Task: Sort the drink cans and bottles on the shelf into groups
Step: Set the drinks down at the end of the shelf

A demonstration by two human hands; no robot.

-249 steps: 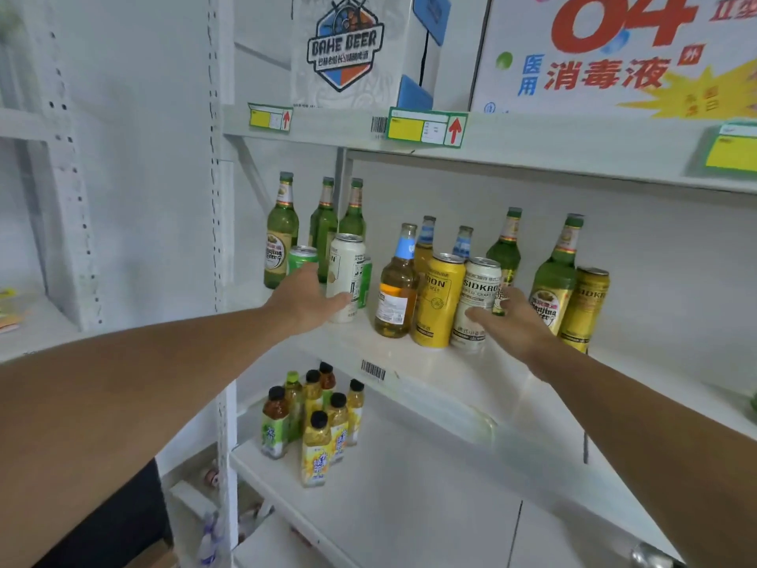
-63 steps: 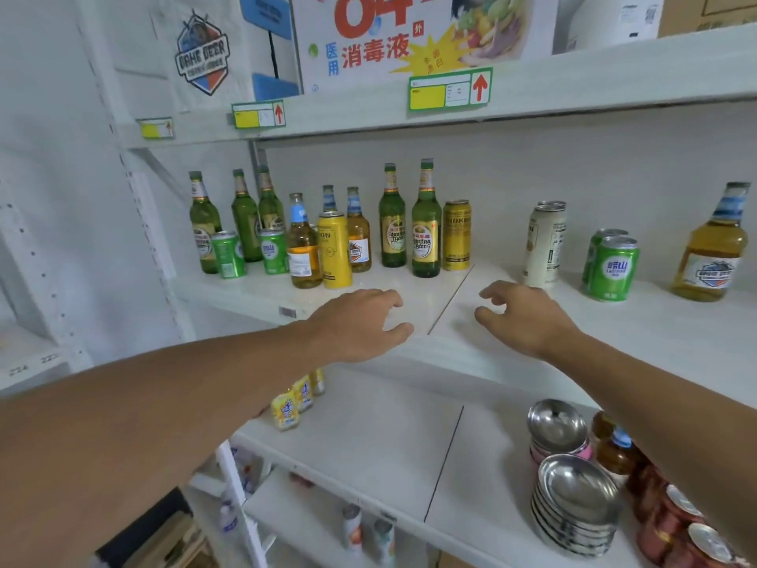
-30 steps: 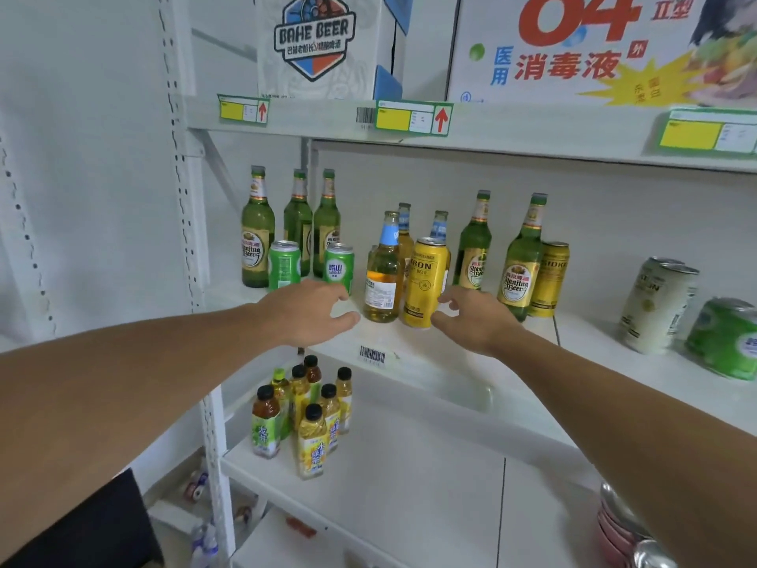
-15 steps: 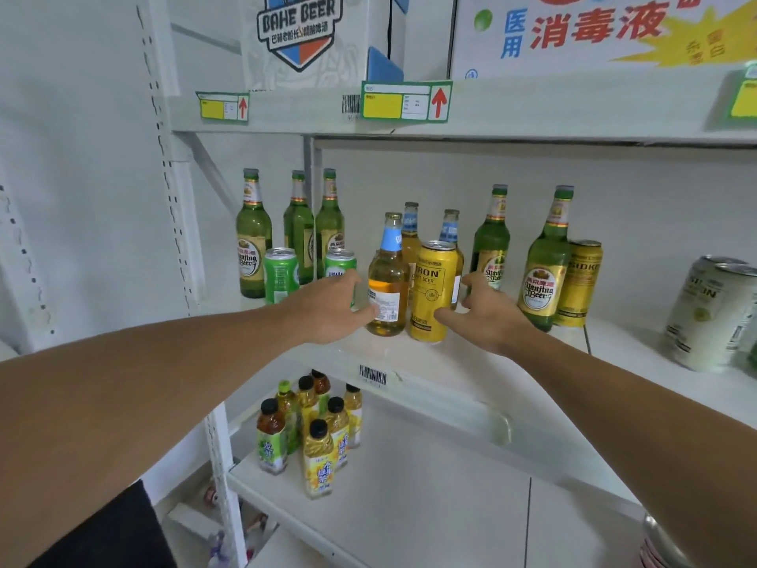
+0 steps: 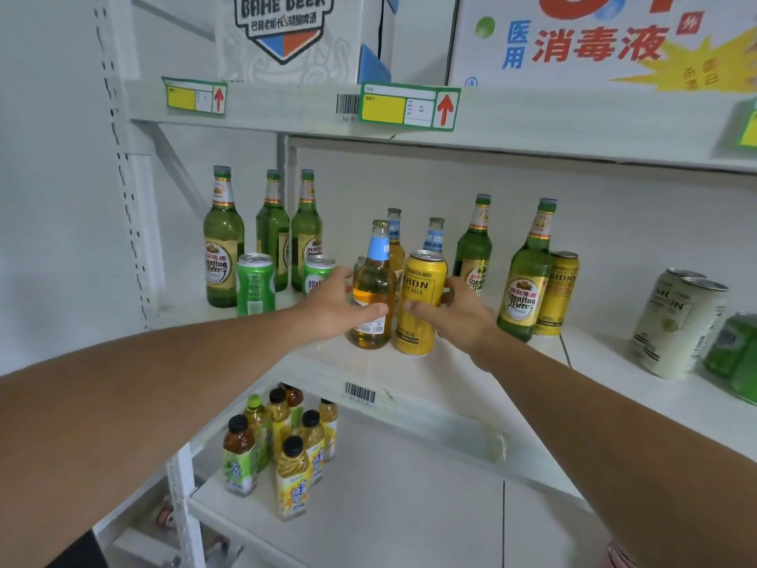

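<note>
From the head camera, the left hand [image 5: 336, 307] is wrapped around the clear amber beer bottle with the blue neck label [image 5: 373, 289], thumb across its lower label. The right hand [image 5: 454, 313] grips the yellow beer can [image 5: 422, 301] touching it on the right. Both stand upright near the front of the middle shelf [image 5: 430, 379]. At about 9 o'clock from them are three green Yanjing beer bottles [image 5: 223, 239] and two green cans [image 5: 256, 284]. At 3 o'clock stand two more green bottles [image 5: 526, 280], a gold can [image 5: 559, 293] and, well apart, a cream can [image 5: 676, 321].
</note>
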